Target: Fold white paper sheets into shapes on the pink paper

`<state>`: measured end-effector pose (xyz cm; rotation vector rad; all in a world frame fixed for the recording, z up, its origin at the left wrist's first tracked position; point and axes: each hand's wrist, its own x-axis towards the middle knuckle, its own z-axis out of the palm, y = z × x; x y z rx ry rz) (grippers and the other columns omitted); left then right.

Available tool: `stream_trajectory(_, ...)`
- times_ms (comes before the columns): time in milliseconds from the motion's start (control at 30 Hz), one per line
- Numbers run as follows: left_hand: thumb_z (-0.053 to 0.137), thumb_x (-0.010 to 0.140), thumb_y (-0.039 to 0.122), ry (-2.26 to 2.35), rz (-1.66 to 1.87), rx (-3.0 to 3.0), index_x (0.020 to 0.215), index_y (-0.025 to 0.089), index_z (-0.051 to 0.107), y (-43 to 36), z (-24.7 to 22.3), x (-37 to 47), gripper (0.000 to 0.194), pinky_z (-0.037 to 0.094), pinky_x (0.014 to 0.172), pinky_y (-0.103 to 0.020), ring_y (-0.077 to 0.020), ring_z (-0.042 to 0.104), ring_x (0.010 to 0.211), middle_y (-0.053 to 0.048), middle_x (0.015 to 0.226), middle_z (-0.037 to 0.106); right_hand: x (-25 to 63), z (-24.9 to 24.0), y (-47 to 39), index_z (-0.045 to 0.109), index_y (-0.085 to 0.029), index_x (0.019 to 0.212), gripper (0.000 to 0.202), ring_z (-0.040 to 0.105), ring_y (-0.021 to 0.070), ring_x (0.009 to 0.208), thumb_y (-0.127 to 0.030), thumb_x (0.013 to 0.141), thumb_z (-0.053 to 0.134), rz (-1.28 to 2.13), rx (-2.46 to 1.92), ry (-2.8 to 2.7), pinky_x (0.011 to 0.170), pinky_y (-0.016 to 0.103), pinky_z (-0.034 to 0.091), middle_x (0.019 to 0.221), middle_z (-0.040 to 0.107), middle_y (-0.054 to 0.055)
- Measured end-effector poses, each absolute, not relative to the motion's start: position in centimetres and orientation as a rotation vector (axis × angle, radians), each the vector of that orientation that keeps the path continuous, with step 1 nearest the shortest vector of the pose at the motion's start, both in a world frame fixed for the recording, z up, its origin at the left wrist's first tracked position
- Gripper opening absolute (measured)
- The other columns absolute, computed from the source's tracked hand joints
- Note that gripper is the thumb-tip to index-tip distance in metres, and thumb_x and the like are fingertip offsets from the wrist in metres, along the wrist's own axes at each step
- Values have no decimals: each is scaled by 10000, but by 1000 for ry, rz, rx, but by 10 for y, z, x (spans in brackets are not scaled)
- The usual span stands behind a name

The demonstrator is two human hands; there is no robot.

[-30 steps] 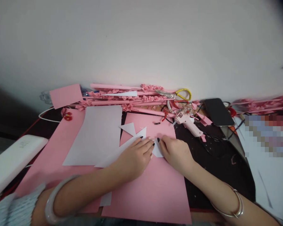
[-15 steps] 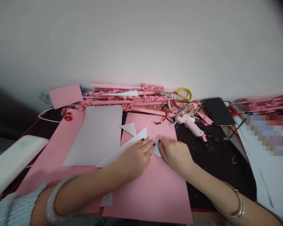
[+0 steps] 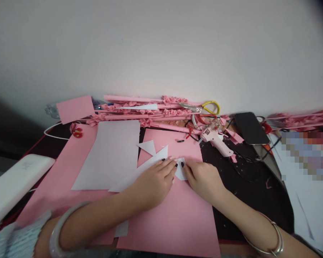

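Observation:
A small piece of white paper [image 3: 181,173] lies on a large pink sheet [image 3: 174,222]. My left hand [image 3: 157,181] rests flat on its left edge, fingers stretched out and close together. Fingers of my right hand [image 3: 201,177] are curled, with thumb and fingertips pressed at the small piece's right side. Part of that piece is hidden under both hands. A white strip of paper [image 3: 134,175] runs beneath my left hand, and a white triangle [image 3: 149,147] sits just beyond it. Left of these lies a larger white sheet [image 3: 107,154].
Pink paper flower stems [image 3: 140,117] line the wall side. Yellow-handled scissors [image 3: 211,107] rest on them. A pink glue gun [image 3: 217,141], a black phone [image 3: 251,128] and cables are at the back right. A white box-like object [image 3: 21,182] is at the left, white sheets [image 3: 309,211] at the right.
My right hand has moved slightly right, and more of the small white piece shows between my hands, looking flatter. My left hand has hardly moved.

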<state>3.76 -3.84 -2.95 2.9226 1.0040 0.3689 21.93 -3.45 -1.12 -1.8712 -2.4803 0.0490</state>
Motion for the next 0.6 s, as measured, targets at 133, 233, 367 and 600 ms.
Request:
stream_trajectory(133, 323, 903, 164, 947, 349, 2946, 1220, 45, 483, -41, -28, 37, 375, 342, 1027, -406, -268, 369, 1251, -159, 1314, 457, 220, -15, -33, 577, -174, 737, 269, 561, 154, 474, -280, 866, 366, 4, -1889, -2454, 450, 241, 138, 588, 648, 45)
stream_trajectory(233, 323, 894, 157, 931, 319, 2941, 1213, 47, 492, -43, -28, 37, 377, 349, 1024, -394, -263, 383, 1242, -155, 1306, 468, 220, -16, -33, 580, -168, 744, 274, 550, 151, 455, -284, 866, 363, -40, -1881, -2461, 444, 241, 123, 581, 647, 47)
stream_trajectory(367, 326, 878, 133, 940, 311, 2920, 1202, 41, 497, -44, -29, 37, 378, 368, 1009, -399, -266, 387, 1240, -161, 1302, 471, 220, -17, -34, 576, -162, 718, 253, 534, 144, 439, -265, 848, 385, -98, -1874, -2477, 441, 241, 111, 559, 639, 48)
stream_trajectory(600, 344, 863, 123, 933, 283, 2884, 1224, 24, 473, -45, -27, 37, 397, 369, 1004, -418, -286, 383, 1239, -185, 1311, 451, 220, -22, -36, 554, -154, 665, 234, 516, 142, 424, -239, 823, 405, -140, -1812, -2469, 445, 239, 108, 530, 619, 47)
